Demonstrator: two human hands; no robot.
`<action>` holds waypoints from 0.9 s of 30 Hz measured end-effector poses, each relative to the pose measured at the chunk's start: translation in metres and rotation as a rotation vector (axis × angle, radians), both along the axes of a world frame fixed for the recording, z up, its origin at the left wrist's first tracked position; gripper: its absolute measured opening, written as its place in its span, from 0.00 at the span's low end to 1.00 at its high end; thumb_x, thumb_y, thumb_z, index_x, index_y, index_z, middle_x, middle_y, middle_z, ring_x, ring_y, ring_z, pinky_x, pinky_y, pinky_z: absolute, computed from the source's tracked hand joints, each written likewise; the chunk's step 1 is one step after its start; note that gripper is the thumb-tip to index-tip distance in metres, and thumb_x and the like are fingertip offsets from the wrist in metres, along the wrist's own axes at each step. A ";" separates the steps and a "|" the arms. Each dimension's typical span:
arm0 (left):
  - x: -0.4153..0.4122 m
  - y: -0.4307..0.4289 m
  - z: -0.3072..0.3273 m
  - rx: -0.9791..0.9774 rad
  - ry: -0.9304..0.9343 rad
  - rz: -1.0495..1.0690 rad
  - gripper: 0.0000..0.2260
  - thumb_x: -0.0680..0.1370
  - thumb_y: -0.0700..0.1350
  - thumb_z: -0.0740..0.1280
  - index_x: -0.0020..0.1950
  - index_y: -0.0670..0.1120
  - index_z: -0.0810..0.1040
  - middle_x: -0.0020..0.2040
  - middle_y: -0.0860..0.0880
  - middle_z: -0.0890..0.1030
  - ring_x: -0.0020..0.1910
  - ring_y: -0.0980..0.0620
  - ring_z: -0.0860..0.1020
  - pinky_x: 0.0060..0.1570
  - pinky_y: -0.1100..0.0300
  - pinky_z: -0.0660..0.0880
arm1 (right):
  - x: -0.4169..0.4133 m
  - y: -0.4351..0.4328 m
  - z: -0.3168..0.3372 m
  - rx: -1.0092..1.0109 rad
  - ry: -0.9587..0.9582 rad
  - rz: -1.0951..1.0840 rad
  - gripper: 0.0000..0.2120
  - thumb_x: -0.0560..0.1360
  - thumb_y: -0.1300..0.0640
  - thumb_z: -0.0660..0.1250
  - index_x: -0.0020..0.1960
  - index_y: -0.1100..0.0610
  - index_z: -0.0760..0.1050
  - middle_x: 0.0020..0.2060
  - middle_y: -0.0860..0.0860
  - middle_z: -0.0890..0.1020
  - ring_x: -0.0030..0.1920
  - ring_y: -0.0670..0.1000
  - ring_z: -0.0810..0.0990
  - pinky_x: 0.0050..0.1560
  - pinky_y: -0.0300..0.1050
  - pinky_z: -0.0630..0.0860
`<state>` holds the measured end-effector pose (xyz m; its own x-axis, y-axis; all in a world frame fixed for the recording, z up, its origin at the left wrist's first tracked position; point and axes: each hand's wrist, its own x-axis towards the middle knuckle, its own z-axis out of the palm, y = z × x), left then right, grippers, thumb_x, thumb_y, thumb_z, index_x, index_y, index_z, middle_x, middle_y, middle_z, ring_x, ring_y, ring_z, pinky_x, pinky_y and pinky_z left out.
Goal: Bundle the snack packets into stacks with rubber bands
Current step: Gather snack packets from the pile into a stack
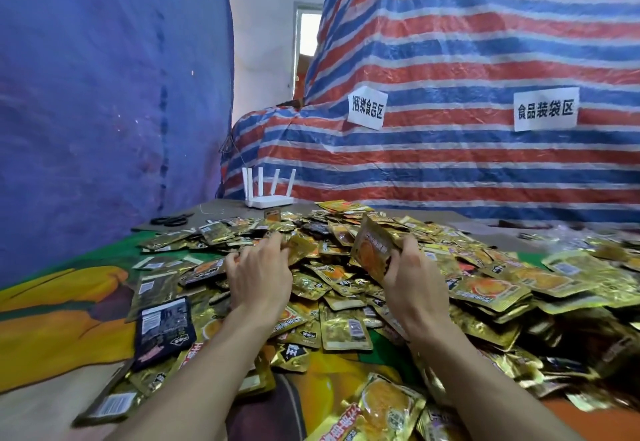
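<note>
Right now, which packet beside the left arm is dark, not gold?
The navy packet lying flat just left of the left forearm, white label facing up; the packets around it are shiny gold.
</note>
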<state>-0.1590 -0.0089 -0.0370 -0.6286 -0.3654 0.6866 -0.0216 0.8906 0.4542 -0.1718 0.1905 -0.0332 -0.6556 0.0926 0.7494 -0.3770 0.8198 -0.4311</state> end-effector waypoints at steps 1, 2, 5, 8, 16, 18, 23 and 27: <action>0.002 0.002 0.003 -0.007 0.061 -0.009 0.10 0.83 0.50 0.61 0.61 0.50 0.77 0.51 0.52 0.83 0.54 0.48 0.78 0.63 0.48 0.66 | -0.001 0.002 0.001 -0.079 0.015 0.037 0.04 0.83 0.60 0.58 0.52 0.59 0.71 0.41 0.55 0.81 0.37 0.57 0.79 0.32 0.49 0.74; 0.004 0.004 0.006 -0.013 0.129 -0.025 0.09 0.83 0.50 0.61 0.60 0.49 0.77 0.50 0.52 0.83 0.53 0.48 0.78 0.61 0.49 0.66 | -0.002 0.004 0.003 -0.154 0.017 0.075 0.05 0.83 0.59 0.58 0.53 0.59 0.72 0.42 0.56 0.80 0.38 0.57 0.79 0.35 0.51 0.76; 0.009 0.010 0.013 -0.004 0.346 -0.174 0.08 0.82 0.46 0.63 0.57 0.46 0.79 0.46 0.50 0.82 0.45 0.48 0.79 0.54 0.50 0.72 | -0.001 0.009 0.006 -0.336 -0.004 0.180 0.05 0.83 0.60 0.59 0.52 0.56 0.73 0.44 0.56 0.79 0.41 0.57 0.78 0.43 0.59 0.78; 0.013 0.017 0.014 0.101 0.505 -0.380 0.05 0.83 0.41 0.63 0.55 0.42 0.78 0.43 0.48 0.78 0.38 0.51 0.76 0.37 0.61 0.72 | 0.006 0.007 0.007 -0.490 -0.046 0.253 0.05 0.84 0.61 0.59 0.53 0.52 0.72 0.41 0.50 0.78 0.37 0.51 0.78 0.40 0.57 0.81; 0.016 0.034 0.014 0.521 0.551 -0.496 0.03 0.84 0.42 0.59 0.52 0.47 0.71 0.39 0.56 0.77 0.34 0.66 0.76 0.31 0.71 0.70 | 0.010 -0.001 0.009 -0.853 -0.316 0.303 0.05 0.85 0.60 0.56 0.55 0.55 0.71 0.40 0.52 0.76 0.34 0.49 0.72 0.40 0.50 0.74; 0.015 0.033 0.012 0.580 0.510 -0.481 0.02 0.84 0.42 0.59 0.54 0.49 0.69 0.37 0.54 0.76 0.30 0.64 0.74 0.26 0.69 0.68 | 0.008 0.000 0.009 -0.949 -0.357 0.293 0.09 0.84 0.60 0.56 0.53 0.62 0.74 0.37 0.53 0.73 0.34 0.50 0.69 0.42 0.51 0.72; 0.012 0.032 0.006 0.647 0.413 -0.390 0.07 0.84 0.40 0.59 0.56 0.52 0.68 0.38 0.47 0.78 0.29 0.55 0.75 0.21 0.67 0.66 | 0.008 -0.001 0.012 -1.173 -0.408 0.286 0.15 0.85 0.59 0.58 0.43 0.64 0.74 0.38 0.55 0.76 0.29 0.49 0.75 0.26 0.40 0.72; 0.008 0.036 -0.001 0.662 0.248 -0.325 0.10 0.85 0.39 0.55 0.50 0.48 0.75 0.50 0.45 0.79 0.45 0.47 0.78 0.35 0.59 0.70 | 0.015 -0.021 0.008 -1.233 -0.538 0.374 0.12 0.84 0.60 0.60 0.47 0.65 0.77 0.43 0.59 0.79 0.39 0.54 0.80 0.30 0.44 0.80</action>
